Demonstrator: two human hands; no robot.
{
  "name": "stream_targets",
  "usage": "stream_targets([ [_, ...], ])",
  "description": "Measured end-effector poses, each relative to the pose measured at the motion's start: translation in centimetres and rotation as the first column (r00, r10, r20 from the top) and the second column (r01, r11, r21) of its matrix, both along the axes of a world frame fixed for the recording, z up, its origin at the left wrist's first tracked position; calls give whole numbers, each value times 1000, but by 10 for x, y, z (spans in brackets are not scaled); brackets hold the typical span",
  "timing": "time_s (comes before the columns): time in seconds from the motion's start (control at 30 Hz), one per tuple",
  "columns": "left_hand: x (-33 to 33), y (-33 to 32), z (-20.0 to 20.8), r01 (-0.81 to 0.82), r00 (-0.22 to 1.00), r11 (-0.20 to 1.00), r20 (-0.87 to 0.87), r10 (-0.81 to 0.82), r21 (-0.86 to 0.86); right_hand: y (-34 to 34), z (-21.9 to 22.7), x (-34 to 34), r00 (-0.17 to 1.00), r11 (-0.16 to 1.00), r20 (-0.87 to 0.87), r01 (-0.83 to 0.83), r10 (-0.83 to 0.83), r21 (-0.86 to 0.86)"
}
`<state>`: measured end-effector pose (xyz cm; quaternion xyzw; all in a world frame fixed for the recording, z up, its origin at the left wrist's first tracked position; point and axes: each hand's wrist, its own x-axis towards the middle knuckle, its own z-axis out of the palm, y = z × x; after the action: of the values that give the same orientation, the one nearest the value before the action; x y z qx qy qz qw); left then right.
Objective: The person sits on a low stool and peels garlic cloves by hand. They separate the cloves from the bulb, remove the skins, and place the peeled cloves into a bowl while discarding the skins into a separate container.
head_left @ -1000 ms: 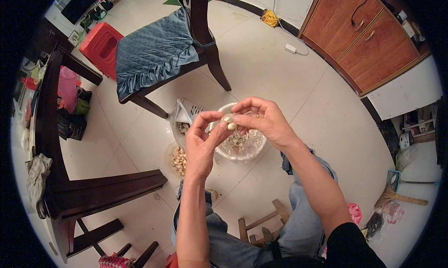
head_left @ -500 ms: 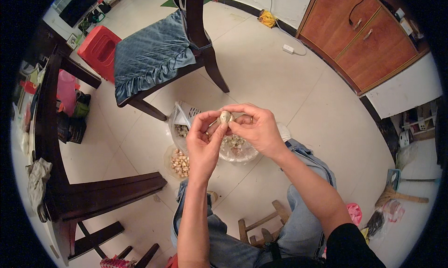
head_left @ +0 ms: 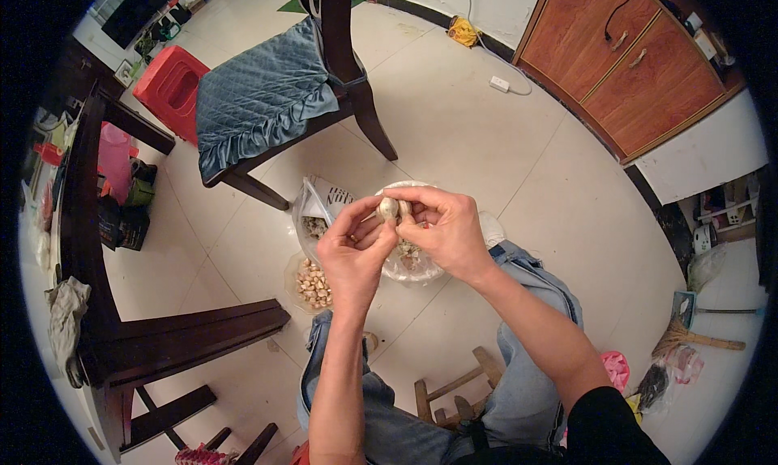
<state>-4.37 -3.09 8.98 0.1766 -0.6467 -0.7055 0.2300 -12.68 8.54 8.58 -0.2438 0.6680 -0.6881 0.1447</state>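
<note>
Pinched between both hands is a whitish, rounded piece of garlic (head_left: 389,209), above a white, plastic-lined basin (head_left: 431,277). My left hand (head_left: 350,242) closes on it with thumb and fingertips. From the other side my right hand (head_left: 446,230) grips a pale part of it, its thumb next to my left thumb. Peelings and small bits (head_left: 409,258) lie in the basin, partly hidden by my hands. To the left, a clear bowl (head_left: 293,293) holds several cream-coloured cloves (head_left: 313,285). Behind it stands an open plastic bag (head_left: 312,198) with greyish pieces inside.
A dark chair (head_left: 369,129) with a blue cushion (head_left: 267,88) stands ahead, a red stool (head_left: 170,84) behind it. Dark table legs (head_left: 186,335) are on the left. A small wooden stool (head_left: 421,400) sits between my legs. Wooden cabinet (head_left: 624,68) and broom (head_left: 689,335) are on the right.
The garlic has turned in my fingers, and a second pale part now shows beside my right thumb. My left hand has shifted slightly left and down.
</note>
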Motion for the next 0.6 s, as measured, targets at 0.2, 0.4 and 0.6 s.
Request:
stream_targets([
  [0.2, 0, -13, -4, 14, 1000, 951, 2, -15, 308, 0, 8, -3, 969, 988, 227, -66, 97, -142],
  [0.4, -2, -12, 1, 29, 999, 874, -32, -16, 485, 6, 10, -9, 981, 993, 160, -105, 112, -50],
  [0.6, 0, -14, -3, 67, 998, 800, -34, -59, 596, 4, 12, -5, 993, 996, -109, 47, -38, 81],
])
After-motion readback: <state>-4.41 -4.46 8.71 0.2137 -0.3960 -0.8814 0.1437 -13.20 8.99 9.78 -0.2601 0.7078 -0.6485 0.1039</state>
